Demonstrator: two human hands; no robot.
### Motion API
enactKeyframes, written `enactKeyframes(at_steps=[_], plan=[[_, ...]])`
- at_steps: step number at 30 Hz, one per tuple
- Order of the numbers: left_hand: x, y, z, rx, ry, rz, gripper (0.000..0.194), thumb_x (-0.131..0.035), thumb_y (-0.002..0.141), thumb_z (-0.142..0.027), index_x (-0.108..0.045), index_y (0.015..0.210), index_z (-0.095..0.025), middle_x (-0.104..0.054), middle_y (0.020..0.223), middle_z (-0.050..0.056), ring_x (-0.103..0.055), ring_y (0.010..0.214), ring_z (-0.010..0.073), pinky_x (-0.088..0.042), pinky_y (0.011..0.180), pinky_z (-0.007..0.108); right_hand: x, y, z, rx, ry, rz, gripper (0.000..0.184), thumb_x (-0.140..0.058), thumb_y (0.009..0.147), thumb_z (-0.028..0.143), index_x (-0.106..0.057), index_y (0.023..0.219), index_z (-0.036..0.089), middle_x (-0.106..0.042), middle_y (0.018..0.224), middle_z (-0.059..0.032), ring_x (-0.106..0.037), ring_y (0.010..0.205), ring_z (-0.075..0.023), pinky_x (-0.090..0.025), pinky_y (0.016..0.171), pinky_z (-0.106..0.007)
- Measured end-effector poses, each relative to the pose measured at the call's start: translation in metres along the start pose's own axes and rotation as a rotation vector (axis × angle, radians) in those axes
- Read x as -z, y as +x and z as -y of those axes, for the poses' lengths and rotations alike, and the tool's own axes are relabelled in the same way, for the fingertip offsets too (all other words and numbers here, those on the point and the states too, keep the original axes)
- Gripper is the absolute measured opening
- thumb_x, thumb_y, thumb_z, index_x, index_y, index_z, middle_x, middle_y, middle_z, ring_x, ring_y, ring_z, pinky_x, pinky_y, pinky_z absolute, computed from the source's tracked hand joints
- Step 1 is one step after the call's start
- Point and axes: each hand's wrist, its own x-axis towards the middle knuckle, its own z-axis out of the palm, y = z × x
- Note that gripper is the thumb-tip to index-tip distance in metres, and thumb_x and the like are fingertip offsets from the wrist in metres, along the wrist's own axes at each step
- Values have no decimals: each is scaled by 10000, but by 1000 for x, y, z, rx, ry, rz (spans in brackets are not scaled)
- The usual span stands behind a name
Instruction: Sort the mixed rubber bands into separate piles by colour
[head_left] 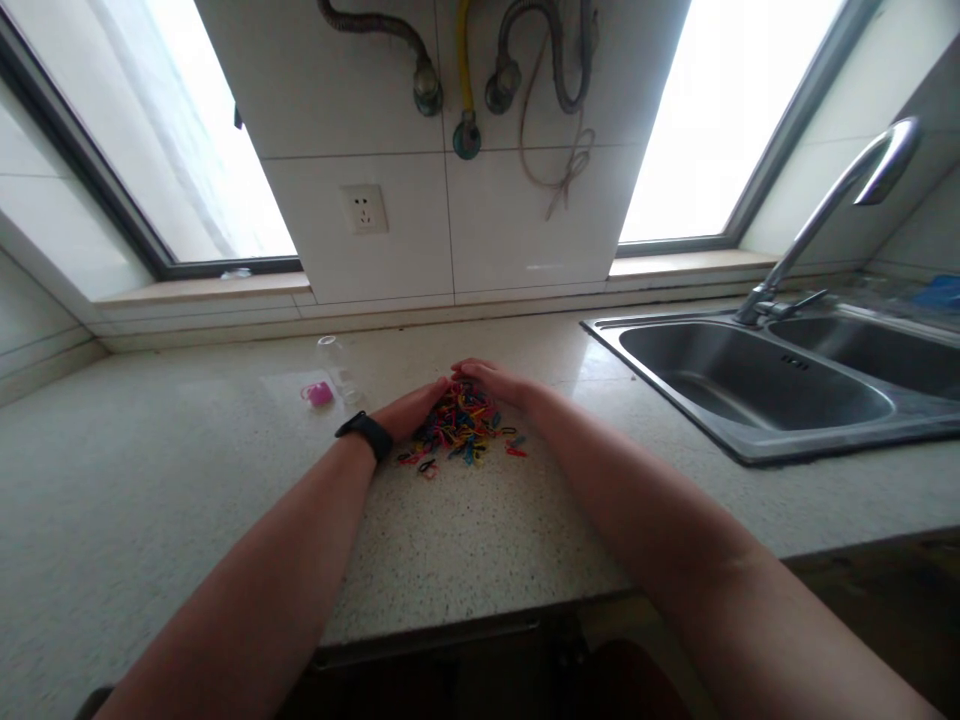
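Note:
A heap of small, thin coloured loops that look like rubber bands [466, 425] lies on the speckled countertop [480, 540]. They are red, yellow, blue, black and other colours, with a few strays at the near side. My left hand [418, 410] rests on its edge along the heap's left side, fingers stretched forward. Around the far right side curves my right hand [491, 382], its fingers extended and its tips close to the left fingertips. Both palms face the heap and touch its edge. Left of my left hand lie a clear plastic bottle [339, 370] and a pink cap [319, 394].
A steel double-bowl sink [739, 450] is set into the counter at right, with a curved faucet [817, 215] behind it. The tiled wall [525, 220] at the back carries a power socket [365, 209] and pipe valves [466, 137]. Windows flank this wall section.

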Motion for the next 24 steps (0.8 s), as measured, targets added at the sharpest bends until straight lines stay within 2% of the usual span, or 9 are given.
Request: enactKeyframes(at_steps=[3, 6, 9, 11, 12, 15, 19, 21, 24], plan=[[0, -1, 0, 59, -216, 10, 778, -156, 906, -724, -625, 1249, -207, -695, 1174, 81, -603, 1143, 252, -423, 1022, 412, -3, -9, 6, -47, 316, -13, 452, -298, 951, 395, -619, 1189, 183, -704, 1116, -91, -662, 956, -185, -508, 844, -305], [6, -1, 9, 104, -308, -67, 907, -76, 864, -774, -632, 1234, -160, -690, 1171, 128, -627, 1096, 264, -445, 977, 424, 0, -10, 5, -59, 264, -170, 485, -270, 945, 405, -618, 1160, 145, -697, 1088, -119, -656, 901, -179, -512, 812, -304], [13, 0, 17, 101, -173, -257, 896, -61, 882, -748, -621, 1247, -152, -637, 1267, 145, -585, 1160, 267, -447, 973, 420, 3, -5, 0, -31, 145, -254, 472, -295, 941, 394, -610, 1188, 143, -641, 1238, -125, -592, 1095, -190, -447, 963, -336], [15, 0, 20, 72, 24, -350, 817, -118, 920, -701, -614, 1259, -148, -589, 1335, 143, -527, 1231, 273, -420, 1010, 428, 2, -3, -1, -17, 119, -218, 434, -369, 930, 408, -630, 1186, 173, -610, 1310, -97, -529, 1211, -196, -362, 1065, -351], [15, 0, 19, 53, 123, -358, 774, -151, 937, -673, -619, 1252, -142, -583, 1342, 142, -511, 1246, 275, -401, 1032, 429, 0, -3, 0, -11, 104, -179, 414, -405, 923, 416, -643, 1177, 192, -606, 1324, -80, -509, 1243, -200, -328, 1096, -354], [11, -1, 13, -18, 307, -223, 662, -209, 973, -592, -634, 1236, -158, -607, 1312, 116, -527, 1224, 259, -352, 1083, 408, -6, -11, 10, -13, 138, -30, 405, -409, 930, 422, -645, 1199, 232, -591, 1358, -47, -489, 1284, -213, -314, 1117, -373], [3, -2, 0, -106, 271, -59, 566, -245, 983, -556, -574, 1325, -249, -567, 1380, 46, -499, 1272, 233, -306, 1127, 396, -10, -32, 26, -75, 418, 93, 525, -235, 977, 481, -519, 1359, 259, -541, 1416, -30, -464, 1321, -217, -374, 1079, -435], [-2, -3, -5, -100, 152, -13, 560, -239, 983, -556, -558, 1344, -272, -562, 1391, 28, -508, 1273, 226, -324, 1121, 398, -10, -41, 29, -85, 492, 97, 538, -219, 979, 492, -489, 1383, 263, -538, 1420, -26, -448, 1335, -209, -362, 1090, -435], [-9, -6, -10, -54, -11, 18, 580, -240, 971, -587, -563, 1336, -273, -573, 1381, 19, -525, 1265, 230, -350, 1112, 414, -11, -50, 30, -93, 587, 8, 533, -224, 973, 459, -500, 1366, 228, -528, 1427, -51, -464, 1321, -201, -356, 1098, -408]])
